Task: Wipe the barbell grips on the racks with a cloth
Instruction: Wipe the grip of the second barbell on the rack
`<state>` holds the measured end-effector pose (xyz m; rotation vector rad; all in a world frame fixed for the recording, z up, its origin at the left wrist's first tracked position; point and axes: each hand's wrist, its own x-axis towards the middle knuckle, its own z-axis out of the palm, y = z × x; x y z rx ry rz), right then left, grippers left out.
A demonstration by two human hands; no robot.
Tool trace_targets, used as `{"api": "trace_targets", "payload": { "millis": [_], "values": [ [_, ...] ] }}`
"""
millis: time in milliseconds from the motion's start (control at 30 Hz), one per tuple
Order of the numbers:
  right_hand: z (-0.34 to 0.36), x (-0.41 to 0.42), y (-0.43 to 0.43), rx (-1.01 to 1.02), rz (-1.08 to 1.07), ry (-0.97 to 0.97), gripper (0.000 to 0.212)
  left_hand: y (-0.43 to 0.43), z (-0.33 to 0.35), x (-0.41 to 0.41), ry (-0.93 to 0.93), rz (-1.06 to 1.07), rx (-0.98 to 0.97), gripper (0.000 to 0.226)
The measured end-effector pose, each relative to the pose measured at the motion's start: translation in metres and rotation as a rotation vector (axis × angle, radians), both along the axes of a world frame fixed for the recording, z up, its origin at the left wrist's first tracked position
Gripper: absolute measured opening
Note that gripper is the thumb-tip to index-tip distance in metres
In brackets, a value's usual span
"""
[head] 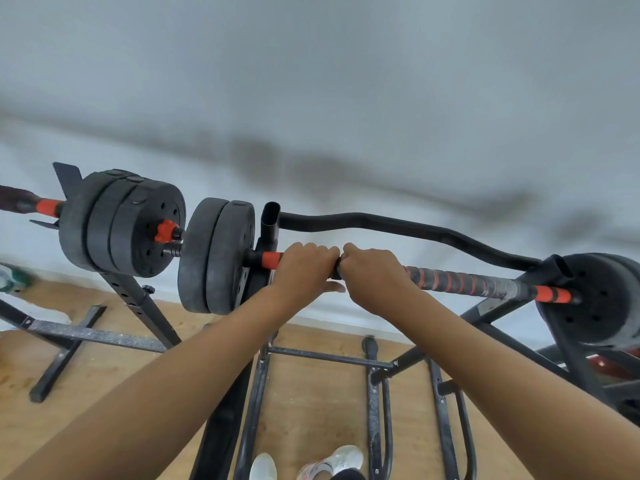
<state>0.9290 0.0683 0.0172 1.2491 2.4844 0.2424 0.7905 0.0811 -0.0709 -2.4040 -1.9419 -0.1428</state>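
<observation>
A barbell [464,280] with a black and orange taped grip lies across a black rack [268,226], with black weight plates [214,254] at both ends. My left hand [304,268] curls over the bar just right of the orange sleeve. Right beside it, touching it, my right hand [375,277] grips the bar too. A small dark piece shows between the two hands; I cannot tell whether it is a cloth. No cloth is plainly in view.
A second barbell with several black plates [117,220] rests on another stand at the left. A curved black bar [398,225] runs behind the gripped barbell. Rack legs and crossbars [329,356] spread over the wooden floor below, near my shoes [343,460].
</observation>
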Motion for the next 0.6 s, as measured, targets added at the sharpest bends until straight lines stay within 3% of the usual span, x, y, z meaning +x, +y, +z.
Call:
{"api": "trace_targets", "payload": {
  "millis": [67, 133, 233, 333, 400, 467, 533, 600],
  "values": [
    [0.000, 0.000, -0.001, -0.008, -0.001, 0.012, 0.026, -0.008, -0.014, 0.005, 0.035, -0.018, 0.174, 0.049],
    [-0.001, 0.002, 0.000, -0.003, -0.010, 0.016, 0.025, -0.002, -0.006, 0.010, -0.014, 0.057, 0.148, 0.033],
    [-0.001, 0.002, 0.004, 0.001, -0.017, 0.013, 0.025, 0.016, 0.016, 0.011, -0.052, 0.101, -0.140, 0.035],
    [-0.002, 0.002, 0.005, -0.017, 0.000, 0.014, 0.029, 0.035, 0.034, 0.003, -0.108, 0.039, -0.560, 0.044],
    [-0.003, 0.004, 0.005, -0.022, 0.012, 0.014, 0.034, 0.042, 0.043, 0.001, -0.141, -0.015, -0.719, 0.052],
    [-0.003, 0.006, 0.007, -0.012, 0.022, 0.020, 0.032, 0.039, 0.039, 0.003, -0.175, 0.005, -0.623, 0.052],
    [-0.001, 0.003, 0.009, -0.011, 0.020, 0.028, 0.027, 0.025, 0.025, 0.003, -0.172, 0.069, -0.337, 0.042],
    [-0.001, -0.001, 0.008, -0.016, 0.006, 0.042, 0.023, 0.009, 0.007, 0.007, -0.049, 0.057, -0.073, 0.029]
  ]
}}
